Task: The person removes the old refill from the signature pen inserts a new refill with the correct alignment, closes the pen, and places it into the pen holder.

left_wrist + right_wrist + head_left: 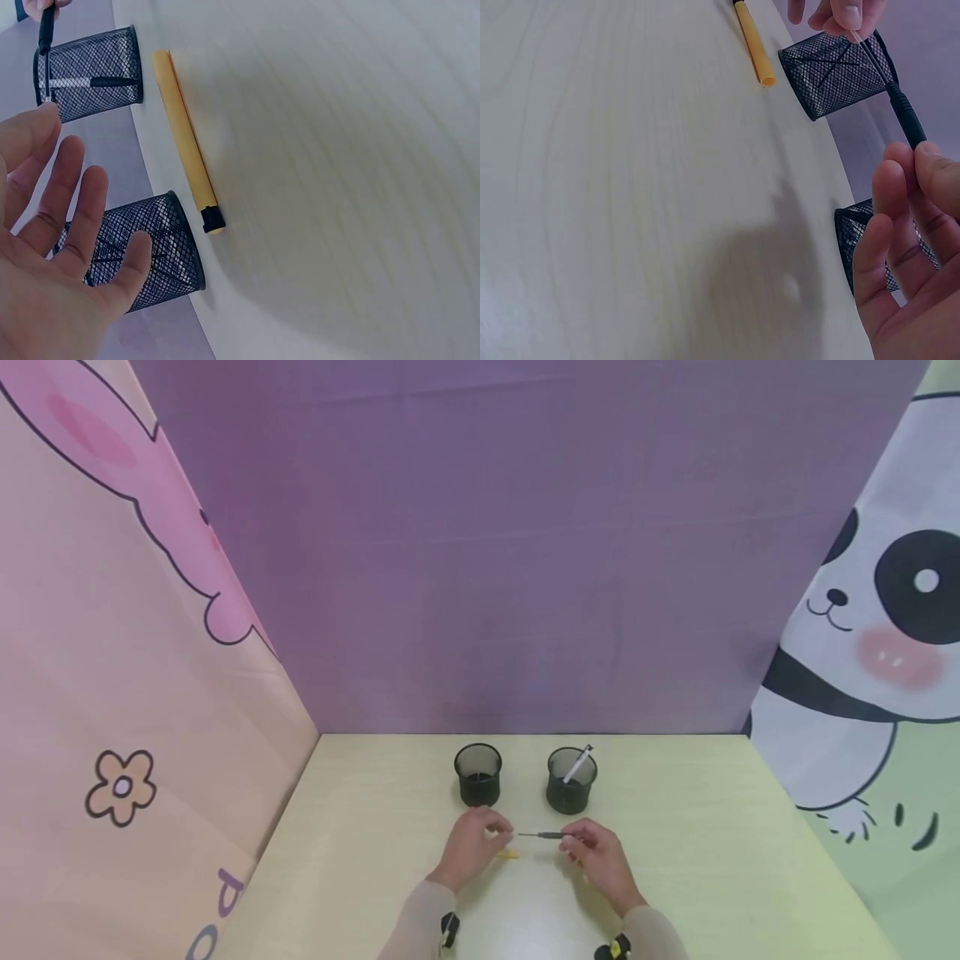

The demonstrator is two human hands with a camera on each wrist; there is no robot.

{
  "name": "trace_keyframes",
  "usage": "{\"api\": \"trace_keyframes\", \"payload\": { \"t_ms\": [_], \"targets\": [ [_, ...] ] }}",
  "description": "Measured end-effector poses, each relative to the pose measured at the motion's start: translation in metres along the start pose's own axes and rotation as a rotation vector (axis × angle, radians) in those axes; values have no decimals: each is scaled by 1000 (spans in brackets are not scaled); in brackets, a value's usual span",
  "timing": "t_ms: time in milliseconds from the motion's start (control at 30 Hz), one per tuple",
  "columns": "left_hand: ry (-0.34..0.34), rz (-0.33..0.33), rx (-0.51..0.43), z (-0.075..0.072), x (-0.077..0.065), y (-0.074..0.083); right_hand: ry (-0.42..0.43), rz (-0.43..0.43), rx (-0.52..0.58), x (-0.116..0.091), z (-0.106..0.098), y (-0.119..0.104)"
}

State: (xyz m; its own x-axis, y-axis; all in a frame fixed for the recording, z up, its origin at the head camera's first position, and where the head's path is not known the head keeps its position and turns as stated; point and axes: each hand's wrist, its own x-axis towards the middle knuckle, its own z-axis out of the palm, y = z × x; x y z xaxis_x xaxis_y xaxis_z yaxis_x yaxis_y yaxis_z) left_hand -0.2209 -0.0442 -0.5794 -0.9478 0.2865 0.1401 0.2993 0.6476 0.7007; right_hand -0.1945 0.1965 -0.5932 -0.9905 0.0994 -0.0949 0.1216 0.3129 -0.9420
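Between both hands, in front of the chest, is a pen's inner part with a black grip section (905, 112) and a thin, pale refill (873, 58). My right hand (600, 858) pinches the black section between thumb and fingers. At the refill's far end, the thumb and fingertips of my left hand (474, 842) pinch together, its other fingers loosely spread in the left wrist view. On the table below lies a yellow pen barrel (181, 127) with a black end; the left hand partly hides it in the head view.
Two black mesh pen cups stand behind the hands, a left cup (480, 789) and a right cup (567, 797). A white pen (577, 765) leans in the right one. Upright printed cloth panels border the pale table (360, 827) at the back and sides.
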Motion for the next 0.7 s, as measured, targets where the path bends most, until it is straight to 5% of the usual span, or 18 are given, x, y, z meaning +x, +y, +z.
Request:
{"api": "trace_keyframes", "payload": {
  "t_ms": [700],
  "targets": [
    [53, -4, -24, -11, -5, -12, 21, -17, 14, 0, -9, 4]
  ]
}}
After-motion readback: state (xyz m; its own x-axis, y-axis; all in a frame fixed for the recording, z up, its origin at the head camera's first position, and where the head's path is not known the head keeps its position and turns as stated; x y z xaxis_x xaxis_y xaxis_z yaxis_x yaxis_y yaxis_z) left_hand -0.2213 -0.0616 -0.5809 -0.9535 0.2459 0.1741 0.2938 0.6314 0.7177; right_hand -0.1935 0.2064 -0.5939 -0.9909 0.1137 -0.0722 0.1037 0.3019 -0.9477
